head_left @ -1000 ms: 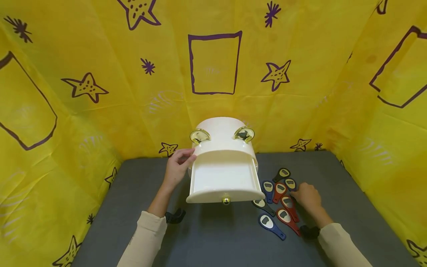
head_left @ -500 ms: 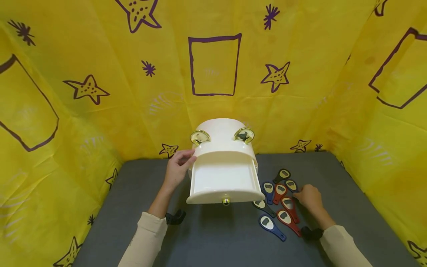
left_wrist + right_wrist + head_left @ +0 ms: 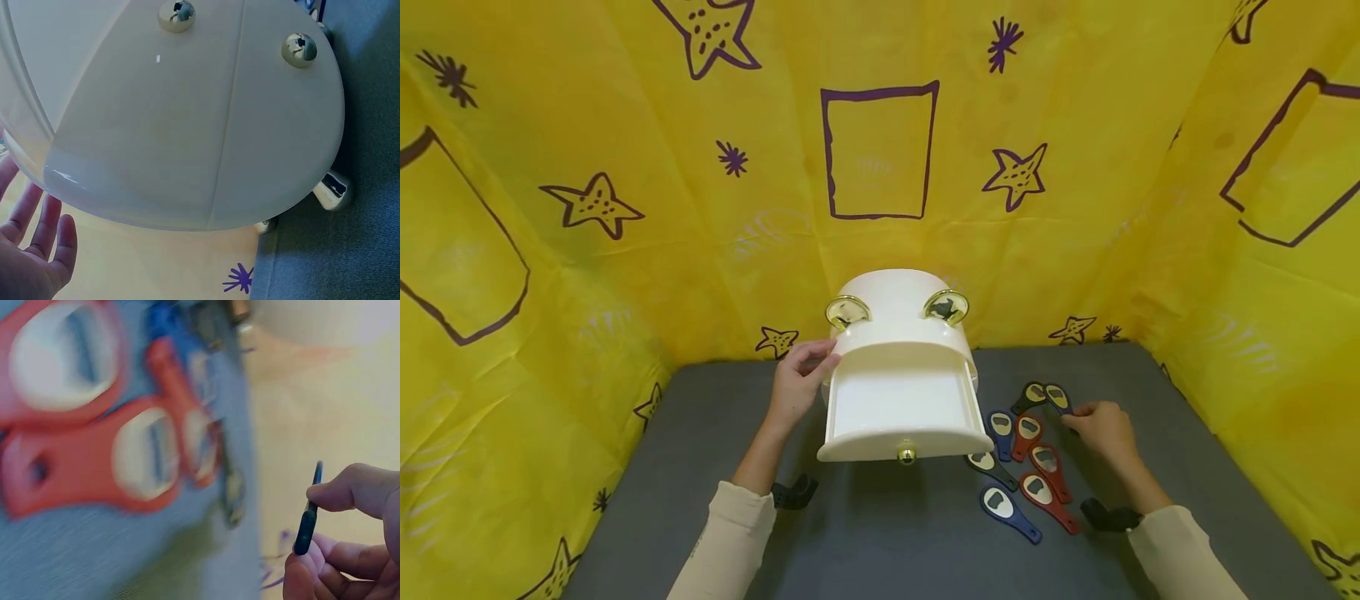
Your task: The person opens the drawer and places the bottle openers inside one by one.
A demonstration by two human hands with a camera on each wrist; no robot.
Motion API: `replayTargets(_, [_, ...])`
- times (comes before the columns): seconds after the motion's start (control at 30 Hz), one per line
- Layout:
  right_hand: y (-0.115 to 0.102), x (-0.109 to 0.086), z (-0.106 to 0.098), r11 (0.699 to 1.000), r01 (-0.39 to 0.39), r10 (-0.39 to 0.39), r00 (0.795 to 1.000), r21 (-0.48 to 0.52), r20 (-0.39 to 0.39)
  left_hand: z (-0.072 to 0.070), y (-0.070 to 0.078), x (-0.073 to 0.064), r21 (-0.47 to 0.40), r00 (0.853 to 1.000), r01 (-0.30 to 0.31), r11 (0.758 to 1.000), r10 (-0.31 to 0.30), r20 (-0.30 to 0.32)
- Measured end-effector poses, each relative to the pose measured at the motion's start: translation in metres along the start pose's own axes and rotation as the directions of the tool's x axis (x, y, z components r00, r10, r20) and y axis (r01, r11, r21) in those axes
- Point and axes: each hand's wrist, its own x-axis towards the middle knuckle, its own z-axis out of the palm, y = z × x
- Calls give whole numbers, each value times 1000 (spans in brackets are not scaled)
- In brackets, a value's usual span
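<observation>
A glossy white rounded box (image 3: 897, 304) stands at the centre of the table, its drawer (image 3: 904, 446) pulled out toward me. My left hand (image 3: 795, 385) touches the box's left side near the upper rim, fingers extended. The left wrist view has this hand (image 3: 37, 244) at the curved edge of the shell. Over on the right, my right hand (image 3: 1107, 432) pinches a blue bottle opener (image 3: 1057, 397) by its handle end. In the right wrist view the opener (image 3: 305, 531) shows edge-on between thumb and fingers, raised off the table.
Several red, blue and black bottle openers (image 3: 1038, 490) lie in a loose cluster right of the drawer. Two gold-rimmed round ornaments (image 3: 946, 307) stick up from the box. Yellow patterned cloth (image 3: 880, 167) walls the grey table (image 3: 865, 533) at the back and sides.
My right hand has picked up the blue bottle opener from the cluster and moved it slightly up and away. The left hand stays at the box's side; the drawer remains out.
</observation>
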Motion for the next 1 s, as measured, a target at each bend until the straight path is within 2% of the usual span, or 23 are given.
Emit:
replayTargets(0.2, [-38, -6, -25, 994, 78, -75, 996, 75, -50, -1, -1, -3, -7, 1000, -2, 1000, 2, -9])
replayTargets(0.53, [-95, -18, -72, 975, 198, -191, 979, 103, -75, -2, -2, -1, -4, 1000, -8, 1000, 8, -9])
replayTargets(0.63, [-109, -20, -80, 966, 233, -225, 971, 113, -77, -1, -2, -1, -9, 1000, -7, 1000, 7, -10])
replayTargets(0.83, [-137, -27, -88, 949, 290, -289, 957, 124, -26, 0, -2, -1, -8, 1000, -3, 1000, 3, -11])
replayTargets(1.0, [-165, -36, -89, 926, 348, -354, 935, 148, 19, 1, -3, 0, -6, 1000, -3, 1000, 3, -15])
